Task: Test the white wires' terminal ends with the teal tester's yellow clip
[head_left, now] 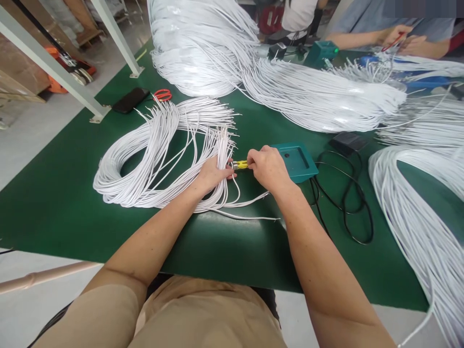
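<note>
My left hand (213, 175) is closed around white cables (222, 150) at the near end of a coiled bundle, its thumb pointing right. In my right hand (268, 166) is a small yellow tool with a metal tip (239, 165), pinched between thumb and fingers. That metal tip sits right at my left fingertips, against a cable end; the exact contact is too small to make out. A few loose cable ends (250, 218) lie on the green table just below. Behind my right hand rests a teal tray-like device (299, 162), partly covered by the hand.
Black cords (357, 203) loop to the right of the device. Large white cable bundles (203, 53) fill the back, with another coil (406, 193) at right. A black phone-like object (130, 100) and red-handled scissors (163, 94) lie back left. A co-worker's hands (402, 41) work opposite.
</note>
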`<state>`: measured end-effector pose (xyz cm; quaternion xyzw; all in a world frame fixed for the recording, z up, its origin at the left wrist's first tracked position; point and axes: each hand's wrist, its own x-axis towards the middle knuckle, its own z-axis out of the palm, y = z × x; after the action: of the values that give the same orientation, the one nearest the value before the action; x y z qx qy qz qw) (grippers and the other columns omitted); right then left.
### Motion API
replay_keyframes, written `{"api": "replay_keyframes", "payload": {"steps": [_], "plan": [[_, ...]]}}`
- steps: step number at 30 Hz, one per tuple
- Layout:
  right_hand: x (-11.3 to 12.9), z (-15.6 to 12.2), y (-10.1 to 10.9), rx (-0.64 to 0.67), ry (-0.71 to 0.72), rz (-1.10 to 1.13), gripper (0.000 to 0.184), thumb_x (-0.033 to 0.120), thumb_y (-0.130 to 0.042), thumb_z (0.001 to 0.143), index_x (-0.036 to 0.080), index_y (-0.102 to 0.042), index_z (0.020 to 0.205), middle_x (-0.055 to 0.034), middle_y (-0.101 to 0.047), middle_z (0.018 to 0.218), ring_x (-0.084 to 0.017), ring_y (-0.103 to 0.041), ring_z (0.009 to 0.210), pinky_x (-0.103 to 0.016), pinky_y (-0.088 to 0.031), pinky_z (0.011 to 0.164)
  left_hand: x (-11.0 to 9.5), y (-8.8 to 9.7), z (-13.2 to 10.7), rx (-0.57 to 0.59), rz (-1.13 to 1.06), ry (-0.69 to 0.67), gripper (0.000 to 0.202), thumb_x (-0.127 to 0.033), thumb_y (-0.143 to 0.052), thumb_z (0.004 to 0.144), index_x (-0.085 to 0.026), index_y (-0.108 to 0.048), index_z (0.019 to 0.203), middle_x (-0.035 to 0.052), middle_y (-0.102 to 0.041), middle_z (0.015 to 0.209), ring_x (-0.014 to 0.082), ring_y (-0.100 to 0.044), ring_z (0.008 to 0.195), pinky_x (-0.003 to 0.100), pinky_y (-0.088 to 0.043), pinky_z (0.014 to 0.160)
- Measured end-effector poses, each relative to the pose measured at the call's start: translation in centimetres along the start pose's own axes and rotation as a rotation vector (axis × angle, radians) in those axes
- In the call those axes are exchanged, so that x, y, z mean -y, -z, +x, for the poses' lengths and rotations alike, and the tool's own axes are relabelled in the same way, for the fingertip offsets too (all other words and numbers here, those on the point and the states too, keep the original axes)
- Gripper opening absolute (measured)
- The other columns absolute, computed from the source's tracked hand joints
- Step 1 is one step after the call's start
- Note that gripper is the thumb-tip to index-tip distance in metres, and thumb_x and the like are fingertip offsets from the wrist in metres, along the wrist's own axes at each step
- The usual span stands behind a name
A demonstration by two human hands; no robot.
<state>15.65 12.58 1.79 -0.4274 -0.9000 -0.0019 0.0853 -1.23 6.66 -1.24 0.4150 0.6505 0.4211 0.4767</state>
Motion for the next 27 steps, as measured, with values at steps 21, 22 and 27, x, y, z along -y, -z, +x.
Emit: {"api": "replay_keyframes", "payload": {"steps": [21,22,27], "plan": [[-1.6,-2.5,-0.9,-0.410,-0.294,-0.021,0.039,0.029,-0.042,0.096,0.014,-0.055,0.128,-0.0164,-0.056,0.135,-0.032,-0.043,0.131,-0.060,-0.020,0.112,-0.2,0.9,-1.1,0.010,-0.112,-0.027,0.043,-0.022,-0.076,0.062,-0.014,-0.065,0.103,0.0024,-0.069,0.075,0.0210,-0.071,0.073,0.036,-0.054,0.079],[-1.2,-2.7,-0.6,-0.436,-0.258,0.029,0.037,0.029,-0.042,0.096,0.014,-0.057,0.126,-0.0157,-0.059,0.132,-0.030,-0.047,0.127,-0.056,-0.026,0.111,-0.3,1.0,-1.3,0.007,-0.143,-0.028,0.044,-0.023,-0.077,0.062,-0.015,-0.065,0.104,0.0027,-0.069,0.078,0.0202,-0.070,0.073,0.035,-0.053,0.077],[3.4,-3.9,1.2,-0.279,0.219,0.313,0.033,0.034,-0.041,0.098,0.017,-0.069,0.095,-0.0096,-0.072,0.096,-0.021,-0.061,0.091,-0.034,-0.046,0.085,-0.1,0.9,-1.8,0.063,-0.333,-0.132,0.049,-0.025,-0.080,0.061,-0.017,-0.063,0.105,0.0033,-0.070,0.090,0.0165,-0.067,0.079,0.031,-0.052,0.078]]}}
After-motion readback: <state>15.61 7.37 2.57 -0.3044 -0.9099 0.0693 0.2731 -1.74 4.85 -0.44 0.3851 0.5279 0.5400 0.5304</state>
